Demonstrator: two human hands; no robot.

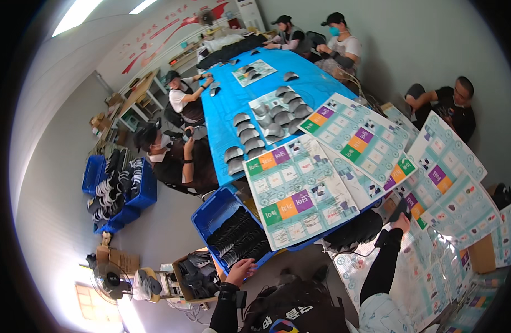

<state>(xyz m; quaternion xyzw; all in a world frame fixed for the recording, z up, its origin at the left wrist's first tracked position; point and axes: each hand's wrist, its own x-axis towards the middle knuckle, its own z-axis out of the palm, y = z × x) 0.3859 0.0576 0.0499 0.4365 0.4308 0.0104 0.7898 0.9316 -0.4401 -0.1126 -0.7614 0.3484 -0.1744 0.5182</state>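
Note:
At the near corner of a blue crate (199, 219), my left hand (242, 272) hovers or rests with its fingers loosely apart and nothing visible in it. The crate holds rows of stacked black curved pieces (239, 238). Off to the right, my right hand (401, 223) grips a dark flat piece (398, 210), whose exact kind is too small to make out. Next to that hand lies a row of black curved pieces (352, 232), partly under the printed sheets. A printed sheet (300, 194) with coloured blocks covers the table's near end, between my hands.
A long blue-covered table (222, 122) stretches ahead with grey curved pieces (277, 119) in rows. Several people sit around it. More printed sheets (444, 150) spread at right. Blue crates (147, 186), an open box (197, 275) and a fan (108, 280) stand at left.

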